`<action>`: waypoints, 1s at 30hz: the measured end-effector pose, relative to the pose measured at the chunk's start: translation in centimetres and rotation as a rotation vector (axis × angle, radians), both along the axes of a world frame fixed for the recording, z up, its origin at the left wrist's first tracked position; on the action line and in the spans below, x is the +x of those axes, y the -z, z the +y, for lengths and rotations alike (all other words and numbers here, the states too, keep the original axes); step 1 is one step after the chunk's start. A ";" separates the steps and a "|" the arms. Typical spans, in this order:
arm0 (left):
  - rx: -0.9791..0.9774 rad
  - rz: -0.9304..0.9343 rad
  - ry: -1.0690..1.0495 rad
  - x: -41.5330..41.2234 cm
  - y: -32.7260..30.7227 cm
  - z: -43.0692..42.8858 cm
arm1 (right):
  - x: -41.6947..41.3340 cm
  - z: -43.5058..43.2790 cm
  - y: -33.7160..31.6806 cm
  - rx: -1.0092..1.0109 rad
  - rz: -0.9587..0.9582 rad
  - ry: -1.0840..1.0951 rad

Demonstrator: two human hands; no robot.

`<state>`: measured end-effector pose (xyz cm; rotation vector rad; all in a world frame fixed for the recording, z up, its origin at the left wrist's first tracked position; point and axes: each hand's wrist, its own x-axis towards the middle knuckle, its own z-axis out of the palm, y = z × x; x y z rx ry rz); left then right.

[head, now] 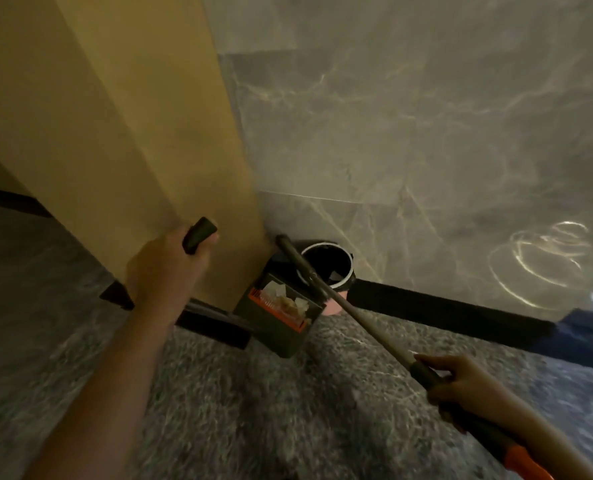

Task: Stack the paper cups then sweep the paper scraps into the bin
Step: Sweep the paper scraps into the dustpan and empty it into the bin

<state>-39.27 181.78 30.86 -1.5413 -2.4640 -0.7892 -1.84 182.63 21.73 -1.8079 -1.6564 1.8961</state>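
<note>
Grey, speckled stone floor [253, 410] fills the near part of the head view, and a grey marble wall [426, 133] rises on the far side, with a dark skirting [444, 306] along its foot. A yellow-tan pillar [132, 133] stands on the left, its corner coming down just beside the bin [346, 279].

My left hand [170, 261] is clenched round the dark handle [199, 235] of the dustpan [288, 336]; its thin rod shows below my forearm and runs right to the pan. The dustpan sits tilted, just to the near left of the bin, close against the pillar's foot. The paper scraps [284, 299] lie in a pale heap inside the pan, behind its orange edge.

The bin is round, with a black liner, a white rim and a pink base, and it sits in the corner where the pillar meets the marble wall. A pale bit shows inside it against the liner.

My right hand [461, 386] grasps a long stick [357, 317] at the near right, fingers curled round its dark grip, with an orange section nearer to me. The stick slants far and left, crosses over the left side of the bin's rim, and ends by the pillar's corner. It lies between the dustpan and the bin's mouth.
</note>
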 end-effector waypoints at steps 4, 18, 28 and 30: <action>0.100 0.061 0.091 -5.2 -0.9 2.5 | -4.4 -1.4 0.2 0.012 0.045 0.129; 0.083 0.258 0.565 -5.9 2.8 15.1 | -10.2 -0.4 0.9 0.116 -0.001 0.365; 0.154 0.498 0.931 -4.3 6.3 18.0 | -9.5 0.0 3.1 0.083 -0.047 0.414; 0.152 0.485 0.953 -3.9 6.8 17.6 | -9.7 0.3 3.1 0.103 -0.076 0.390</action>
